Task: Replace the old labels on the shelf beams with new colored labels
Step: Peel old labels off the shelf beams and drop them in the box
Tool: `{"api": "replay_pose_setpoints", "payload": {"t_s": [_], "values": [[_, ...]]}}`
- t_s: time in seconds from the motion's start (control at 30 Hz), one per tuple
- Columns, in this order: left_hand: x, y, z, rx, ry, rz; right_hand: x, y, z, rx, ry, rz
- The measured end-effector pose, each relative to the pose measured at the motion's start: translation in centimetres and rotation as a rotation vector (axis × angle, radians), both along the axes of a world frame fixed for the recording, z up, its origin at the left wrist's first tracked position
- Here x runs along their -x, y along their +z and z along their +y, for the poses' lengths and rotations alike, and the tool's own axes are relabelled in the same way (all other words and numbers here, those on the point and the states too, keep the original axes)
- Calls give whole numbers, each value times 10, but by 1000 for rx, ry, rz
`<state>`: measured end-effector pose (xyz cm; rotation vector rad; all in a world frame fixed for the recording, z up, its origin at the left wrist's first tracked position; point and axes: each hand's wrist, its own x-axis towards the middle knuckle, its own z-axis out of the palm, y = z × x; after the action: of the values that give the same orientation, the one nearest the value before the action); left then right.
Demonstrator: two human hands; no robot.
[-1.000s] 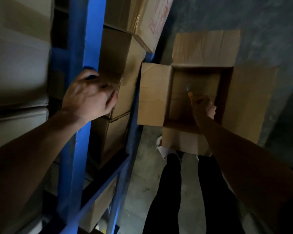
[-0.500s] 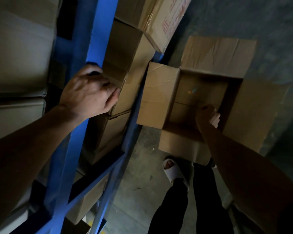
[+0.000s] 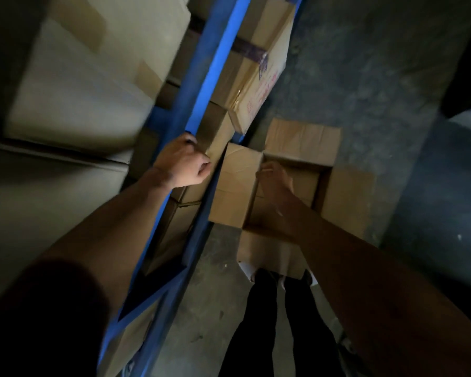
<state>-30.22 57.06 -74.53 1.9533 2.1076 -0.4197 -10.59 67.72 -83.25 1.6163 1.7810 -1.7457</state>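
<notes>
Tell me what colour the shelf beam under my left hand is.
Blue, on the shelf beam, clearest in the head view.

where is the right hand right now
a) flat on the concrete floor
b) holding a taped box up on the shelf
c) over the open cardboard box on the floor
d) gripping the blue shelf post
c: the right hand reaches down over the open cardboard box on the floor, while the left hand is the one at the blue shelf post.

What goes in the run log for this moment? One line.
left hand: grips blue shelf beam | right hand: over open cardboard box, grasp unclear | labels: none visible
</notes>
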Motion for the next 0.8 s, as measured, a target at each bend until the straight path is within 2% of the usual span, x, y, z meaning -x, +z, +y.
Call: {"api": "replay_pose_setpoints", "payload": {"t_s": [0.1,0.17,0.33,0.6,0.8], "values": [[-26,27,12,-36,453,-379,-5,71,-5,-116,-32,55],[-44,50,21,-188,678,-565,-5,117,-5,-214,-21,112],[-71,140,15,-512,898,-787,-13,220,-8,-453,-39,209],[-100,279,-25,-742,897,-669,-12,347,-18,-702,-8,507],[-129,391,-58,-968,787,-430,-13,442,-26,-811,114,784]]}}
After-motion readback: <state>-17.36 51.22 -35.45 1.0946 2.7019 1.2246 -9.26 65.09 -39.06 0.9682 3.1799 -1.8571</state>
